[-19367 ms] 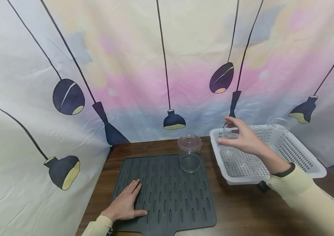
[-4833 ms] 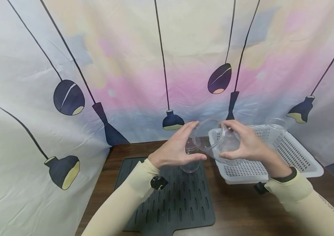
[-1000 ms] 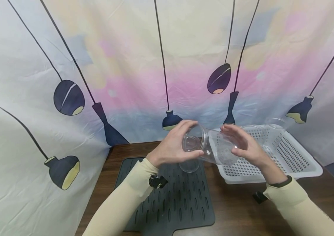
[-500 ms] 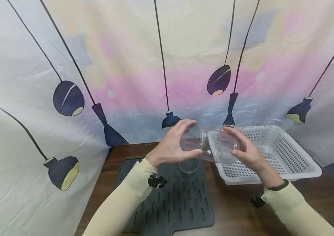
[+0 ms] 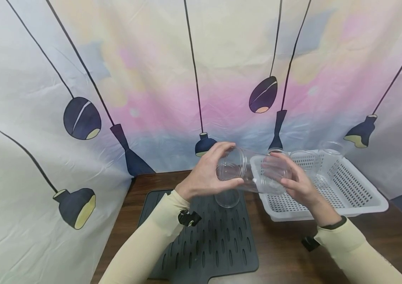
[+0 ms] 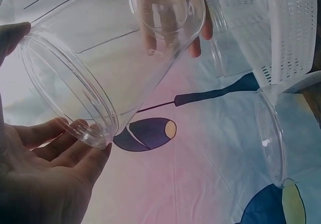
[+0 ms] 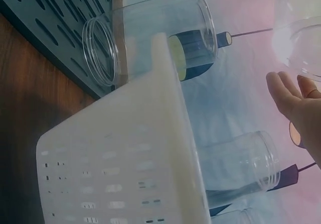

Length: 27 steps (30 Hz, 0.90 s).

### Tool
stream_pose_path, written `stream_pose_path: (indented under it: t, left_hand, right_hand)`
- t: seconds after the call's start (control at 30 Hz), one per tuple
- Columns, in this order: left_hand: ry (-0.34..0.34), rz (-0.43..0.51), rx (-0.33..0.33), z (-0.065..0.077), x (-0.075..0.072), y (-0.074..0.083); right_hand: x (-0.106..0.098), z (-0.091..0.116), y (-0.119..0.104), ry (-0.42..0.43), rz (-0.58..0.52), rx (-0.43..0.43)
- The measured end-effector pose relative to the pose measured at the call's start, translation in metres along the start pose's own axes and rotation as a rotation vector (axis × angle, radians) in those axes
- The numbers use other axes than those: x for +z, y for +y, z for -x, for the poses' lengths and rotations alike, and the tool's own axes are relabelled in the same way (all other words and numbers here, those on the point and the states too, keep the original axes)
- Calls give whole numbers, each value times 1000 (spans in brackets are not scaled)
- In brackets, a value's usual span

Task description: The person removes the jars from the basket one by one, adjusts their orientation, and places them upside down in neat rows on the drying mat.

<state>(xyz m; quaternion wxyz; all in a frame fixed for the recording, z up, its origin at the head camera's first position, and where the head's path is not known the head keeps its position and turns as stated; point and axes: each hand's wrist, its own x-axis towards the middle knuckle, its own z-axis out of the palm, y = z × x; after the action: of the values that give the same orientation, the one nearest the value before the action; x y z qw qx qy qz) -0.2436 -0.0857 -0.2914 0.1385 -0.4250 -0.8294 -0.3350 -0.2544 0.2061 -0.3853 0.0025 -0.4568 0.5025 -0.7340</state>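
Above the mat and basket, a clear jar (image 5: 255,169) is held on its side, its wide threaded mouth toward the left and its base toward the right. My left hand (image 5: 208,173) grips the mouth end, thumb in front and fingers behind; the left wrist view shows those fingers under the threaded rim. At the base end, my right hand (image 5: 298,183) holds the jar between thumb and fingers, and its fingers show through the clear wall. Another clear jar (image 7: 150,38) stands mouth down on the dark grey mat (image 5: 201,240), partly hidden behind the left hand in the head view.
A white perforated basket (image 5: 367,189) stands on the brown wooden table (image 5: 279,252) at the right. Several clear jars (image 7: 241,163) are in it. A fabric backdrop (image 5: 158,79) with printed lamps hangs behind the table.
The left hand went from resting on the mat to gripping a jar brought from the basket. Lately the jar's base has risen slightly while the right fingers shifted along it.
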Motion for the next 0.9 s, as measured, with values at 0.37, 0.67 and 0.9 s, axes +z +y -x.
stream_pose_path:
  t: [0.37, 0.67, 0.9]
  left_hand:
    - [36, 26, 36, -1, 3, 1]
    - [74, 50, 44, 0, 5, 1]
    - [77, 48, 40, 1, 5, 1]
  right_hand:
    - [0, 0, 6, -25, -207, -98]
    - [3, -2, 7, 24, -247, -130]
    - [1, -1, 7, 2, -263, -128]
